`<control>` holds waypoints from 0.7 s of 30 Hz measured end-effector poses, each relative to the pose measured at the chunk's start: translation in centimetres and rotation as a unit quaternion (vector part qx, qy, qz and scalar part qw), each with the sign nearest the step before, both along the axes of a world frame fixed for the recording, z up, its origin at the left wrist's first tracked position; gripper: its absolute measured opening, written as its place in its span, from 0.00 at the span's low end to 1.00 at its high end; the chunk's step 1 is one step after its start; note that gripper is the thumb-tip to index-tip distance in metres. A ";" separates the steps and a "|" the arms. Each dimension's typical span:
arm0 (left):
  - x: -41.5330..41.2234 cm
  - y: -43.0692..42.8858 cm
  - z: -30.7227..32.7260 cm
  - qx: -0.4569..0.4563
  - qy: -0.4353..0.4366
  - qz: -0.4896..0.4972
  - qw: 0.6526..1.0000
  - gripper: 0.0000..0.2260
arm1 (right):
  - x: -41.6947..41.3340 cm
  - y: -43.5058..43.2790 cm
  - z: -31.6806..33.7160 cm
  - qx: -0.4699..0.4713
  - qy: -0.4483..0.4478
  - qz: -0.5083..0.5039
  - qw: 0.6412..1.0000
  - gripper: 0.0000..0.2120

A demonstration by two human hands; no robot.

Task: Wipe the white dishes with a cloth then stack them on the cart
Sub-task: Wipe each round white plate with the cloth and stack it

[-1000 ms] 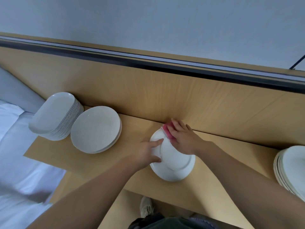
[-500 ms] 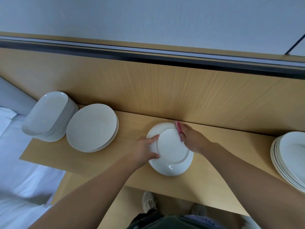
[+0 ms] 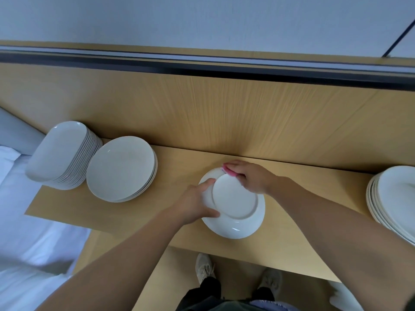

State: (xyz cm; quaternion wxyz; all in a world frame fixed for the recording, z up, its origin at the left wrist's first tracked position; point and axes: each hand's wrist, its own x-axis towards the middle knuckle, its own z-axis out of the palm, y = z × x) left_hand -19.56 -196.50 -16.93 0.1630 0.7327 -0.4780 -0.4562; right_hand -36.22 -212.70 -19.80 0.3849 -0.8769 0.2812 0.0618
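A white round plate (image 3: 235,212) is turned underside up over the wooden shelf (image 3: 170,176), tilted toward me. My left hand (image 3: 197,204) grips its left rim, thumb on the underside. My right hand (image 3: 249,178) holds a pink cloth (image 3: 228,171) against the plate's far rim; most of the cloth is hidden under the fingers. A stack of round white plates (image 3: 121,168) lies to the left, with a stack of oval white dishes (image 3: 60,153) beyond it. Another stack of white plates (image 3: 395,198) sits at the right edge.
A wooden back panel (image 3: 224,113) rises right behind the shelf, with a dark rail above it. White fabric (image 3: 27,254) lies at the lower left. My shoes (image 3: 204,268) stand on the floor below the shelf's front edge.
My right hand with the pink cloth has slid along the plate's far rim, first to the right, then back toward the far side. My left hand keeps its grip on the plate.
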 end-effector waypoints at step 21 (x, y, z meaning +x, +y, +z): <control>-0.5 1.3 -2.4 0.010 0.005 0.021 1.000 0.45 | -5.9 5.7 -3.9 -0.010 -0.099 -0.208 0.973 0.23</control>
